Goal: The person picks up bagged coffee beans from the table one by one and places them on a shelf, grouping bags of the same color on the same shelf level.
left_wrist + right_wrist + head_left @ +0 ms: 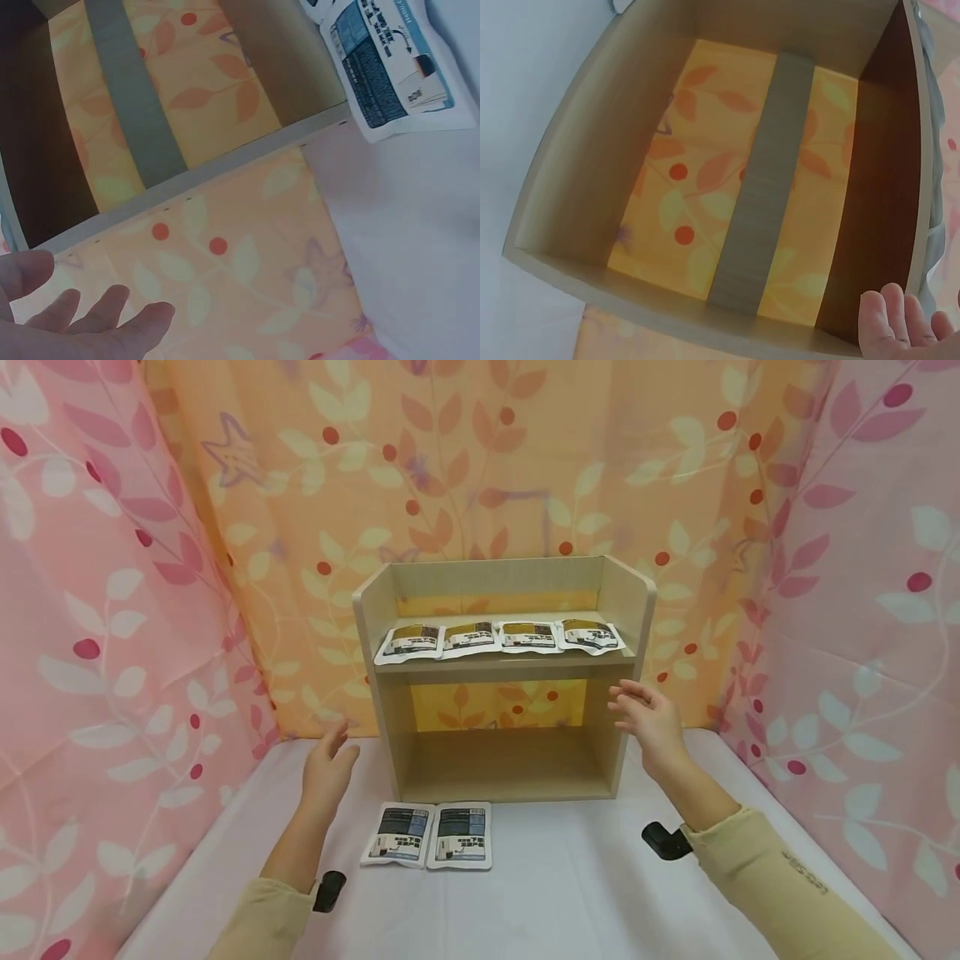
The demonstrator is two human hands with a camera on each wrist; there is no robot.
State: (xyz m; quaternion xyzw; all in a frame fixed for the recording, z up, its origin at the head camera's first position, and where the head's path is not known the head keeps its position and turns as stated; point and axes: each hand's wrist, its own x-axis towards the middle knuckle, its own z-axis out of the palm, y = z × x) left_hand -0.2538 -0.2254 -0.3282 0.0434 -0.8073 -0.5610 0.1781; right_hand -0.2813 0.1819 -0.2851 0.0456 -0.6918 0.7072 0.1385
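Note:
Both hands are raised and hold nothing. My left hand point(328, 770) is to the left of the wooden shelf point(504, 672), its fingers extended and slightly bent; the left wrist view shows the same hand point(97, 322) beside the shelf's side panel. On the other side, my right hand point(649, 727) is near the shelf's right panel, fingers loosely bent; whether it touches the panel I cannot tell. A row of several white packets point(469, 638) lies along the upper board. Two white packets with blue labels, a left one point(398, 834) and a right one point(460, 836), lie side by side on the table.
A white cloth point(555, 893) covers the table around the shelf. Orange patterned fabric point(480, 468) hangs behind it, with pink patterned fabric at the left point(112, 610) and right point(877, 610). The lower compartment point(506, 760) has no packets in it.

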